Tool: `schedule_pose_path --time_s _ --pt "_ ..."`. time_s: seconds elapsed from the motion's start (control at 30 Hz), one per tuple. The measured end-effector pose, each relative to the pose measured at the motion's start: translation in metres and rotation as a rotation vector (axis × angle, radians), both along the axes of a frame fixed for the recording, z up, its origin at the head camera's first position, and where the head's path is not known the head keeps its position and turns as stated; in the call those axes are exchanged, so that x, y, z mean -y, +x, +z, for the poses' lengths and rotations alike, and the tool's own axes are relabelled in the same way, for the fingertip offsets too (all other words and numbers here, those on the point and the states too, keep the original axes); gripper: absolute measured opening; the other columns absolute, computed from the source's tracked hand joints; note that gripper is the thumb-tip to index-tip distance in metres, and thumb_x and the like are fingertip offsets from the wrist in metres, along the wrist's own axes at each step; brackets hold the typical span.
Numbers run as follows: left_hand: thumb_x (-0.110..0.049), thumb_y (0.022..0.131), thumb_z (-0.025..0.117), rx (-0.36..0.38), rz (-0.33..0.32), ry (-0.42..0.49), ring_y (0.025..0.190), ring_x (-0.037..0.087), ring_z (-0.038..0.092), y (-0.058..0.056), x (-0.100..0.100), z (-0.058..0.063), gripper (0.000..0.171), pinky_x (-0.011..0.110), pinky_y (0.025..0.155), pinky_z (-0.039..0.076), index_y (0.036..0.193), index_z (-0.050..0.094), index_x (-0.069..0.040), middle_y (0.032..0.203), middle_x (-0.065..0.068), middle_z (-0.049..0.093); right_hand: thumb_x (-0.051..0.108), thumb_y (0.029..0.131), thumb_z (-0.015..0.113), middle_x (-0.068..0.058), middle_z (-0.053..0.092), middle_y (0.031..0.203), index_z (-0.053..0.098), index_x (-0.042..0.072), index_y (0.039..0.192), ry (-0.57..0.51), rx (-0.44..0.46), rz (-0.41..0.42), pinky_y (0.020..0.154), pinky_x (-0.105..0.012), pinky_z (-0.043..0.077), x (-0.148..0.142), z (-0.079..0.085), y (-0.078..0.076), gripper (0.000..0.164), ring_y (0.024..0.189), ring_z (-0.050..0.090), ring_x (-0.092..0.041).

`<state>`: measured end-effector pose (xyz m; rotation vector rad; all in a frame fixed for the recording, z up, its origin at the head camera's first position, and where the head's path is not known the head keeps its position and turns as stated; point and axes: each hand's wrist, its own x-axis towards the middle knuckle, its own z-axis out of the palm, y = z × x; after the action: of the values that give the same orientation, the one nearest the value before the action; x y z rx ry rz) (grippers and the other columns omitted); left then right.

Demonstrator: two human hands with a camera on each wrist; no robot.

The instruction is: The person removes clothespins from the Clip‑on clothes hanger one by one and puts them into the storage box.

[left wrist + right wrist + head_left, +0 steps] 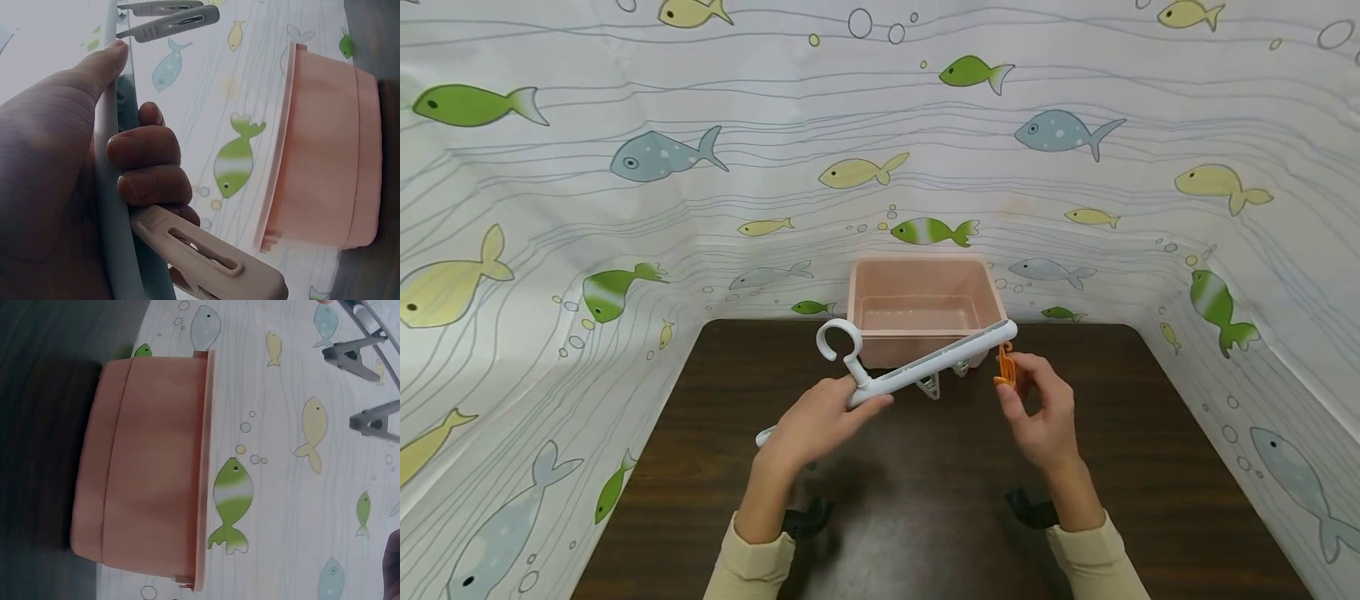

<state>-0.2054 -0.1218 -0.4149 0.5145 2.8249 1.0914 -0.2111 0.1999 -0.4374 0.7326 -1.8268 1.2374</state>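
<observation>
My left hand [820, 421] grips a white clip hanger [936, 360] near the base of its round hook, fingers curled round the bar. The hanger slants up to the right above the table. Pale clips hang beneath it; the left wrist view shows a beige clip [212, 256] below the fingers and two grey clips [178, 24] beyond the thumb. My right hand [1043, 412] pinches an orange clip [1007, 367] under the bar's right end. Whether the orange clip's top touches the bar, I cannot tell. In the right wrist view only a little of that hand shows.
A pink plastic bin [925, 275] stands at the back of the dark wooden table [910, 517], behind the hanger. A fish-patterned sheet [850, 108] surrounds the table at the back and sides. Black straps [1033, 510] show near both wrists.
</observation>
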Motion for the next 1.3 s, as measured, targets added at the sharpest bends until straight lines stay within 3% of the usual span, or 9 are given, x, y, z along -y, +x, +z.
schedule_pose_path --time_s 0.17,0.43,0.57,0.77,0.97,1.13,1.3 --pt "-0.063 0.102 0.066 0.001 0.015 0.009 0.064 0.009 0.048 -0.001 0.006 0.000 0.044 0.032 0.065 0.044 0.090 0.060 -0.021 0.071 -0.008 0.046 0.004 0.093 0.067 -0.006 0.063 0.086 0.067 -0.009 0.119 -0.035 0.087 -0.034 0.067 -0.013 0.046 -0.002 -0.003 -0.008 0.029 0.072 0.051 -0.006" --pt "-0.061 0.102 0.067 -0.016 0.024 0.030 0.067 0.010 0.050 -0.003 0.012 0.000 0.042 0.033 0.067 0.045 0.092 0.059 -0.021 0.072 -0.008 0.047 0.006 0.104 0.069 0.013 0.067 0.094 0.072 0.001 0.129 -0.112 0.382 -0.068 0.065 -0.016 0.049 -0.006 -0.005 -0.044 0.026 0.077 0.062 -0.005" --pt "-0.060 0.102 0.067 0.004 0.033 0.024 0.069 0.012 0.052 -0.003 0.014 -0.002 0.041 0.034 0.069 0.045 0.098 0.060 -0.020 0.074 -0.007 0.049 0.016 0.105 0.072 0.004 0.072 0.100 0.074 0.008 0.134 -0.073 0.489 -0.076 0.068 -0.017 0.050 -0.005 -0.005 -0.064 0.030 0.083 0.064 -0.003" --pt "-0.059 0.103 0.066 0.032 0.032 0.015 0.071 0.014 0.054 -0.004 0.015 -0.003 0.039 0.035 0.069 0.045 0.106 0.061 -0.020 0.077 -0.004 0.054 0.025 0.104 0.074 -0.018 0.078 0.109 0.072 0.005 0.137 0.039 0.548 -0.142 0.071 -0.015 0.050 -0.002 -0.003 -0.090 0.039 0.087 0.066 -0.009" --pt "-0.057 0.103 0.067 0.006 0.019 0.021 0.075 0.015 0.056 -0.007 0.015 -0.004 0.036 0.036 0.073 0.046 0.107 0.061 -0.022 0.079 -0.005 0.055 0.038 0.103 0.075 -0.019 0.078 0.120 0.066 0.004 0.145 0.158 0.633 -0.198 0.077 -0.025 0.051 0.000 -0.002 -0.116 0.054 0.100 0.070 -0.029" --pt "-0.059 0.103 0.066 -0.027 0.019 -0.006 0.079 0.015 0.056 -0.012 0.016 -0.006 0.036 0.037 0.075 0.047 0.105 0.061 -0.024 0.081 -0.005 0.055 0.043 0.104 0.071 -0.019 0.076 0.124 0.064 0.004 0.147 0.229 0.696 -0.206 0.084 -0.039 0.056 0.004 0.000 -0.126 0.059 0.108 0.072 -0.035" --pt "-0.059 0.103 0.067 -0.030 0.026 -0.006 0.080 0.016 0.057 -0.014 0.017 -0.007 0.035 0.037 0.075 0.047 0.106 0.061 -0.025 0.081 -0.005 0.056 0.033 0.106 0.068 -0.022 0.074 0.124 0.062 -0.001 0.146 0.287 0.710 -0.185 0.088 -0.050 0.057 0.009 0.004 -0.136 0.052 0.107 0.071 -0.037"
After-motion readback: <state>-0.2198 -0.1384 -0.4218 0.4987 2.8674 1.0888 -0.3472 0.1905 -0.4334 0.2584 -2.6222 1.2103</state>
